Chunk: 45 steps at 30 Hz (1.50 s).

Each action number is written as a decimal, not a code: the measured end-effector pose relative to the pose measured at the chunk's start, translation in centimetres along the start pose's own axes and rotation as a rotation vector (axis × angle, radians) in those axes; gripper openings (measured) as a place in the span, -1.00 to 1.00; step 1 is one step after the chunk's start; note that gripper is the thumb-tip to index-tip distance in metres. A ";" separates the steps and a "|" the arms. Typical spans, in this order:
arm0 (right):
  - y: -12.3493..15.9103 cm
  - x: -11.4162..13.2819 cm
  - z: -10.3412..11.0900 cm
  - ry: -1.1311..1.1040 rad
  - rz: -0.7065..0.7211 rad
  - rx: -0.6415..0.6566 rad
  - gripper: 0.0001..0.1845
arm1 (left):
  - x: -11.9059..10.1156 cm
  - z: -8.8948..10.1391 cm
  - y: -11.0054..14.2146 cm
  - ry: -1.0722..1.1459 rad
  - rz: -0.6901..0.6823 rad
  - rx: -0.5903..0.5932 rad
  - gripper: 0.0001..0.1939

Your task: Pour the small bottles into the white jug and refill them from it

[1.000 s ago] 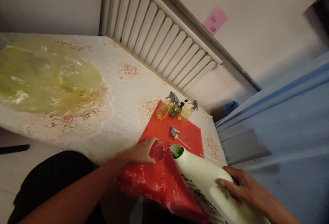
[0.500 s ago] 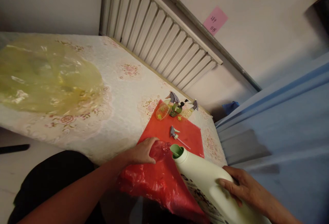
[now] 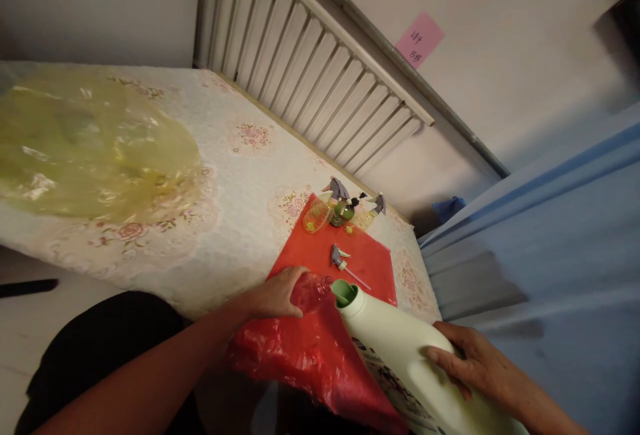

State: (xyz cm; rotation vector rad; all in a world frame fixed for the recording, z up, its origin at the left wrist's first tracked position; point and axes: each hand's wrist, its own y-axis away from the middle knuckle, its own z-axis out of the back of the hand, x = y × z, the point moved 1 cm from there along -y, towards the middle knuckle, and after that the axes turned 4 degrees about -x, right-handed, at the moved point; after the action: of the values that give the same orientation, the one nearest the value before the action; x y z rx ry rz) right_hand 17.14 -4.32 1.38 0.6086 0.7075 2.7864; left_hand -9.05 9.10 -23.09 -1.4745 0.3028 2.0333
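Observation:
My left hand (image 3: 283,293) is wrapped round a clear bottle (image 3: 311,292), its neck facing right. My right hand (image 3: 465,358) grips a large pale green jug (image 3: 405,332), tilted so that its green spout (image 3: 344,293) meets the bottle's mouth. Whether liquid is running between them I cannot make out. Under both lies a red plastic sheet (image 3: 320,355), hanging over the table edge. A grey spray trigger head (image 3: 340,257) with a thin tube rests on the sheet. Beyond it stand several spray bottles, among them a clear one (image 3: 319,215) and a dark green one (image 3: 342,215).
A large yellow plastic bag (image 3: 100,148) covers the left part of the flower-patterned tablecloth (image 3: 240,222). Behind the table runs a radiator (image 3: 310,68). A blue curtain (image 3: 550,255) hangs at the right, and a pink note (image 3: 420,40) is on the wall.

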 end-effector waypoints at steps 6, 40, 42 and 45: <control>-0.1 0.0 0.0 0.004 0.008 0.007 -0.50 | 0.1 -0.1 0.0 -0.006 0.003 0.004 -0.14; -0.2 0.3 0.3 0.036 0.025 0.017 -0.49 | 0.0 0.0 0.0 -0.019 -0.022 -0.003 -0.16; -0.2 0.1 0.3 0.036 0.026 0.020 -0.49 | -0.1 0.1 0.0 -0.019 -0.017 0.005 -0.15; -0.3 0.0 0.4 0.038 0.032 0.016 -0.50 | -0.1 0.1 0.0 -0.022 -0.009 0.011 -0.13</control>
State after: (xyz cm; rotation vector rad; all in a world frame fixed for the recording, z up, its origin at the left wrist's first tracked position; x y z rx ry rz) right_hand 17.35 -3.90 1.51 0.5766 0.7349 2.8309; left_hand -9.11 9.09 -22.92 -1.4432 0.2978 2.0366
